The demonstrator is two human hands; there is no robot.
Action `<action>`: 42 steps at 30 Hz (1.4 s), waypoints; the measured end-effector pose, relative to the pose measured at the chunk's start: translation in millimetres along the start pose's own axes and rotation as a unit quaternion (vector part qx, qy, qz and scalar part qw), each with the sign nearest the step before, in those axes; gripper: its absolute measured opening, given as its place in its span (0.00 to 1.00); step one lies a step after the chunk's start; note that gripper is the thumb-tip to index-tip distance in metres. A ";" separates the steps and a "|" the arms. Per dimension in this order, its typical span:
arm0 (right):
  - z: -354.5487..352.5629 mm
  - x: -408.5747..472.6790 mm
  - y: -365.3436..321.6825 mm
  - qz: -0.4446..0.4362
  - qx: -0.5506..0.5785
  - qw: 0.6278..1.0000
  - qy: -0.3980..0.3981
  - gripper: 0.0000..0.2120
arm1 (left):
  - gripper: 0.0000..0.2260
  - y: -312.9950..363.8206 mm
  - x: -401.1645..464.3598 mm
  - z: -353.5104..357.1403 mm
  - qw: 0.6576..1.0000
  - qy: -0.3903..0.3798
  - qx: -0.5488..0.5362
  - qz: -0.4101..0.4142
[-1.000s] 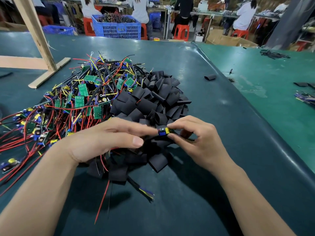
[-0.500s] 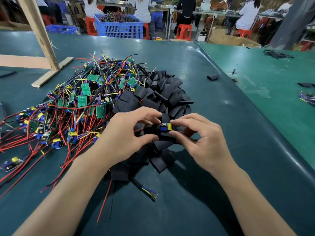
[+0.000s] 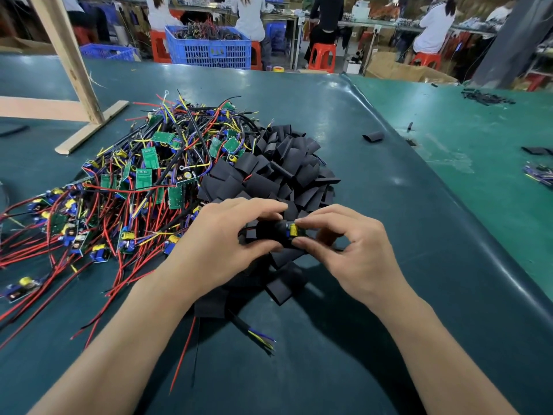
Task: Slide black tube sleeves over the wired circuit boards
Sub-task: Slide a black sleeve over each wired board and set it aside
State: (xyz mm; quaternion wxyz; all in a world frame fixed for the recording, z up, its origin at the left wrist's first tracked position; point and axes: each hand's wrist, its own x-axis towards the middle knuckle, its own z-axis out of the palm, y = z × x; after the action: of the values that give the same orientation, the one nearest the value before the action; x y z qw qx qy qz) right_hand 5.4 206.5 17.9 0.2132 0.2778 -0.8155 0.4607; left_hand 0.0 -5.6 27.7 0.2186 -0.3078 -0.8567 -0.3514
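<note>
Left hand (image 3: 221, 244) pinches a black sleeve (image 3: 264, 232), fingers curled round it. Right hand (image 3: 350, 250) pinches the board (image 3: 294, 230) sticking out of the sleeve's right end. Both hover over the sleeve pile (image 3: 284, 175), near the bench (image 3: 389, 205) middle. Wired boards (image 3: 143, 181) crowd the left; bare bench lies right, up to its raised edge.

Matt black sleeves (image 3: 269, 178); glossy table (image 3: 389, 295)

dark teal table (image 3: 374, 205) in front, lighter green table (image 3: 478, 139) to right. wooden frame (image 3: 68, 55) stands far left. behind: blue crate (image 3: 209, 50), red stools (image 3: 321, 56), cardboard boxes (image 3: 398, 70), seated workers (image 3: 434, 25) at benches.
</note>
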 end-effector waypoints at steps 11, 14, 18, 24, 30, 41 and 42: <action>2.6 0.5 -0.7 0.108 0.058 0.992 -0.004 0.16 | 0.13 -8.5 -0.6 8.6 0.997 0.028 0.017 0.066; 4.9 -0.2 -2.8 0.107 0.041 0.993 0.015 0.16 | 0.13 -7.1 -1.1 14.5 0.993 0.042 0.032 0.102; 4.5 -0.1 -3.7 0.114 0.057 0.992 0.017 0.19 | 0.12 -4.9 -0.7 17.8 0.992 0.055 0.022 0.109; 7.9 -1.1 -3.2 0.113 0.085 0.990 0.014 0.15 | 0.13 -3.1 -2.2 17.1 0.994 0.042 0.006 0.099; 7.5 -1.1 -3.0 0.108 0.076 0.991 0.035 0.12 | 0.15 -9.2 -2.4 7.3 0.998 0.015 0.005 0.058; 5.1 -1.6 -8.7 0.160 0.142 0.976 0.030 0.08 | 0.12 -3.6 -3.0 12.8 0.993 0.055 0.040 0.096; 5.9 -1.8 -9.5 0.157 0.131 0.979 0.024 0.10 | 0.12 -2.5 -2.5 14.4 0.992 0.054 0.039 0.103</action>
State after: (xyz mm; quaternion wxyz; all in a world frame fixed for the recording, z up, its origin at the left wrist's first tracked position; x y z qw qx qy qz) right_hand 12.4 197.8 19.9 0.1197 0.1608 -0.7758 0.5982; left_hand -2.2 2.6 15.6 0.3119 -0.3663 -0.8204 -0.3092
